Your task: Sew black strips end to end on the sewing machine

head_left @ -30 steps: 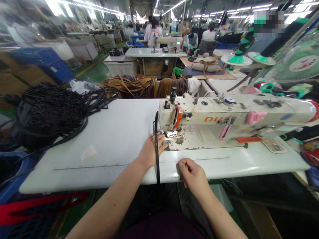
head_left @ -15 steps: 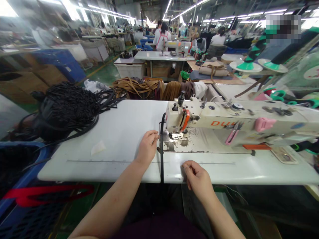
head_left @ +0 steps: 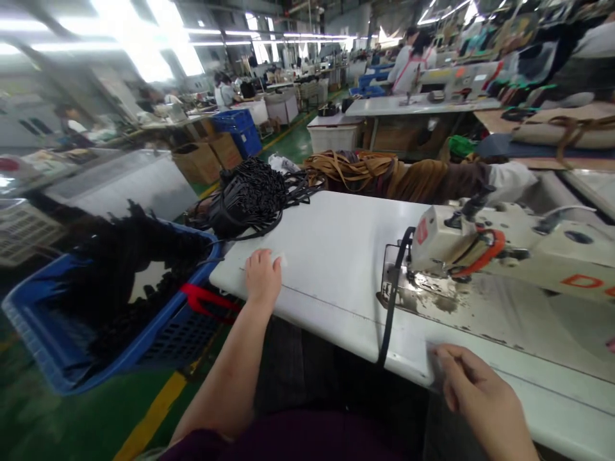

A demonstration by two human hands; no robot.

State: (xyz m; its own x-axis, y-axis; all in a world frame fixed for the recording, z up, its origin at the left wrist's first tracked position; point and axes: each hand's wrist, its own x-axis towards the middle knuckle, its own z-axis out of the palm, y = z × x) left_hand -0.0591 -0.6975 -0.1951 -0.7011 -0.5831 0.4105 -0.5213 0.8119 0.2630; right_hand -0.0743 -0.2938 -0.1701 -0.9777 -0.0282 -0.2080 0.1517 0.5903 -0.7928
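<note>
My left hand [head_left: 263, 278] is over the left end of the white sewing table [head_left: 331, 243], fingers forward and thumb apart, beside a small whitish scrap [head_left: 282, 259]. It appears to hold nothing. My right hand [head_left: 475, 384] is at the table's front edge with fingers curled and thumb against them; whatever may be in the pinch is blurred and cannot be made out. Between the hands, a narrow black strap [head_left: 393, 301] runs from beside the needle area of the sewing machine [head_left: 446, 246] down over the front edge. Neither hand touches it.
A blue basket [head_left: 48, 352] full of black pieces stands left of the table, a red strip [head_left: 206, 299] hanging by it. A bundle of black straps [head_left: 250, 198] lies at the table's far left corner. Brown straps [head_left: 355, 169] are heaped behind. Other people work farther off.
The view has swung left. My left hand has left the black strap's side and moved to the table's left end. The right hand stays near the front edge, fingers still curled.
</note>
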